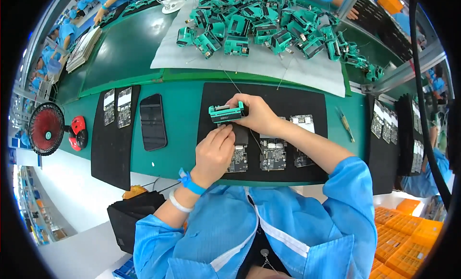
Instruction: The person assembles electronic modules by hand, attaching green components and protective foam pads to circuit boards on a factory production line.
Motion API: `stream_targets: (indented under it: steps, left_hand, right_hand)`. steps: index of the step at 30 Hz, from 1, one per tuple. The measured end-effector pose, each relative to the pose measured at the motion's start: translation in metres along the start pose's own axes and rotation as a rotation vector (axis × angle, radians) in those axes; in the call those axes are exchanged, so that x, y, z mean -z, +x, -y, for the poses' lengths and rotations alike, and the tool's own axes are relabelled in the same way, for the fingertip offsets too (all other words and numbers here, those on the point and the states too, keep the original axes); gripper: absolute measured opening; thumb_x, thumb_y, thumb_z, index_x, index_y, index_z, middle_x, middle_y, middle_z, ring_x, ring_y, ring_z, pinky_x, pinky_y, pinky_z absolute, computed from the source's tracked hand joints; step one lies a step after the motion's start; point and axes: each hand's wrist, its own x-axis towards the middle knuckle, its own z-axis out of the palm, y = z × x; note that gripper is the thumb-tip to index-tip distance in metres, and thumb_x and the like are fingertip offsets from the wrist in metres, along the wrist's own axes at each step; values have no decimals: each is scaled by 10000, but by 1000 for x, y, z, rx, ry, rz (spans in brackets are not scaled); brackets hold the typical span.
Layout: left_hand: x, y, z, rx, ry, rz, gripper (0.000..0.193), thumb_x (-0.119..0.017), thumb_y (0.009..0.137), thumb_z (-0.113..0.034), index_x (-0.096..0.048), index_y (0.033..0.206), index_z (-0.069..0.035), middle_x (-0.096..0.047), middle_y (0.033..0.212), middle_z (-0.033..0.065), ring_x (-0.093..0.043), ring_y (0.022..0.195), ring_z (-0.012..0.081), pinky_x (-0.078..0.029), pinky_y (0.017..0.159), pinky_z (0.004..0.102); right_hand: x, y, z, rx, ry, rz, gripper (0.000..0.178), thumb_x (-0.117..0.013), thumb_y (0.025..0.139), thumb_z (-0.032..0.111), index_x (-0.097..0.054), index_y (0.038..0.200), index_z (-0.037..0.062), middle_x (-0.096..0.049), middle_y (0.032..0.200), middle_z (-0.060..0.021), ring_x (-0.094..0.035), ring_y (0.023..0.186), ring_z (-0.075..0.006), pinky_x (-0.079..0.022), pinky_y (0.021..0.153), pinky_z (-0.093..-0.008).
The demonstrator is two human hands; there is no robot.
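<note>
My right hand [258, 114] is closed around a green and black boxy module [226, 116], held above the black mat [307, 99]. A thin wire trails down from it. Just below the module, the bent fingers of my left hand [215, 151] press together at the edge of a dark flat piece [240, 134]; what they grip is hidden. Partly under that piece lies a circuit board [238, 161]. To its right are a second circuit board [272, 156] and a third circuit board [302, 159], partly covered by my right forearm.
Many green modules [237, 46] are heaped on a white sheet [168, 55] at the back. Left lie a phone [153, 122], boards on a black strip [110, 156], and a small fan [46, 129]. Tweezers [345, 125] lie right. Orange crates [398, 238] stand lower right.
</note>
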Motion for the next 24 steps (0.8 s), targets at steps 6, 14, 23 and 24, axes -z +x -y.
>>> stream_targets:
  steps: [6,14,23,24]
  left_hand:
    - [5,8,5,-36,-3,132,185,-692,686,-5,-660,868,1,-684,1016,122,-665,889,255,-565,744,344]
    - [10,16,5,-104,40,283,137,-659,702,-39,-618,830,-13,-664,1009,138,-629,841,239,-555,711,323]
    - [9,14,2,-60,23,192,235,-713,640,-22,-657,868,-32,-693,1034,106,-643,805,247,-550,660,345]
    - [9,14,1,-66,22,193,235,-713,640,-22,-657,868,-32,-693,1034,106,-643,805,247,-550,660,345]
  right_hand:
    - [3,-1,5,1,-21,-28,232,-763,765,-20,-593,920,12,-679,1010,-85,-632,941,-132,-511,836,-298]
    - [10,-2,5,77,-108,-52,306,-802,757,32,-616,1000,19,-677,1023,-74,-647,972,-181,-508,872,-318]
    - [180,58,0,-6,-327,-740,202,-787,788,228,-749,897,62,-693,905,-131,-675,910,-239,-531,799,-410]
    - [182,62,-24,69,-589,-677,177,-787,772,186,-744,882,54,-695,893,-122,-660,911,-256,-523,799,-410]
